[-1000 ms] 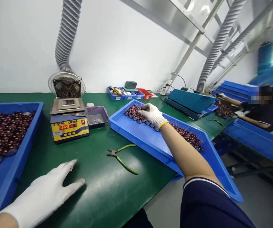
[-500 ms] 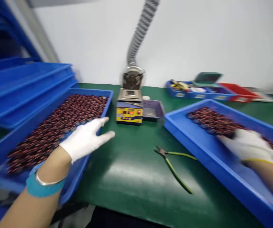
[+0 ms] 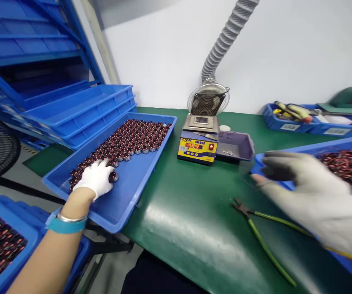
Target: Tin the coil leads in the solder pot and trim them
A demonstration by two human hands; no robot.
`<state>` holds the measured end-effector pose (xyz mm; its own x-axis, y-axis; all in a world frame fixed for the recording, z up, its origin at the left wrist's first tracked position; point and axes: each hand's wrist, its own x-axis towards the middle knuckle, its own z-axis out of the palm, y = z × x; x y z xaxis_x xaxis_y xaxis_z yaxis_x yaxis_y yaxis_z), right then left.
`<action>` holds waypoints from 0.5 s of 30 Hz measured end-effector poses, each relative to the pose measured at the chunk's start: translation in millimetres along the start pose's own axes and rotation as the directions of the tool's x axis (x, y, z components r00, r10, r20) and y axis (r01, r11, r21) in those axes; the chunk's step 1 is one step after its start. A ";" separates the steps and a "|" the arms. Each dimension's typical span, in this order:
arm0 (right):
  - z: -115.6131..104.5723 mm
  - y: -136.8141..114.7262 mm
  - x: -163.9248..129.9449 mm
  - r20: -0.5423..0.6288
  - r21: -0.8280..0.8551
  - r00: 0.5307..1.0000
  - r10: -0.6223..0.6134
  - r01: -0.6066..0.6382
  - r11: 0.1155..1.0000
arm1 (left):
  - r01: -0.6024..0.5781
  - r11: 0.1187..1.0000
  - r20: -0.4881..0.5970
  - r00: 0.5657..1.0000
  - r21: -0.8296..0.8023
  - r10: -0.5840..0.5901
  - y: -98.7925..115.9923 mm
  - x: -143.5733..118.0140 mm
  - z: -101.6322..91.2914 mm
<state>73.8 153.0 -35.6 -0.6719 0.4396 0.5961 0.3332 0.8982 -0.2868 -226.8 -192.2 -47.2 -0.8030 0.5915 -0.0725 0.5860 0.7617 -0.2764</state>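
1. White-gloved left hand (image 3: 94, 182) lies curled on the nearest small dark round copper-wound coils (image 3: 127, 141) in the blue plastic tray (image 3: 127, 200); whether it grips one, I cannot tell.
2. Blurred gloved right hand (image 3: 310, 196) hovers open, empty, over the green surface (image 3: 188, 212).
3. Remaining coils stretch away beyond the left hand.

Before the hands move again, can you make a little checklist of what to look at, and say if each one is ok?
1. Left hand on the small coils in the left tray: ok, fingers rest on the nearest ones.
2. Left hand actually gripping a coil: cannot tell, the glove hides it.
3. Right hand free: ok, open and blurred above the right tray.
4. Cutters away from both hands: ok, lying flat on the green mat.
5. Yellow-fronted unit switched on: ok, red digits lit.
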 end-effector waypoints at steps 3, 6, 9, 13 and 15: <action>24.7 -61.7 -2.0 0.023 0.351 0.959 -0.281 0.256 0.901 | -0.001 1.000 -0.005 1.000 0.006 0.001 2.5 2.7 -2.6; 43.0 -101.9 -9.2 0.080 0.499 0.928 -0.363 0.278 0.821 | -0.012 1.000 -0.006 1.000 -0.006 0.012 8.1 0.4 -7.0; 55.4 -124.9 -20.1 0.133 0.617 0.925 -0.356 0.204 0.760 | -0.032 0.998 0.004 0.999 -0.048 0.033 16.6 -2.8 -8.1; 65.5 -136.8 -38.0 0.204 0.739 0.943 -0.262 0.027 0.673 | -0.027 0.992 0.020 0.999 -0.125 0.030 22.7 -2.9 -6.4; 68.7 -136.9 -45.7 0.229 0.770 0.948 -0.221 -0.037 0.637 | -0.007 0.986 0.011 1.000 -0.164 0.008 24.2 -2.8 -9.4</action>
<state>13.4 10.3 -75.1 -0.8619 0.2196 0.4571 -0.2723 0.5599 -0.7825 -209.4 -172.9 -44.6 -0.7992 0.5950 -0.0856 0.6011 0.7908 -0.1152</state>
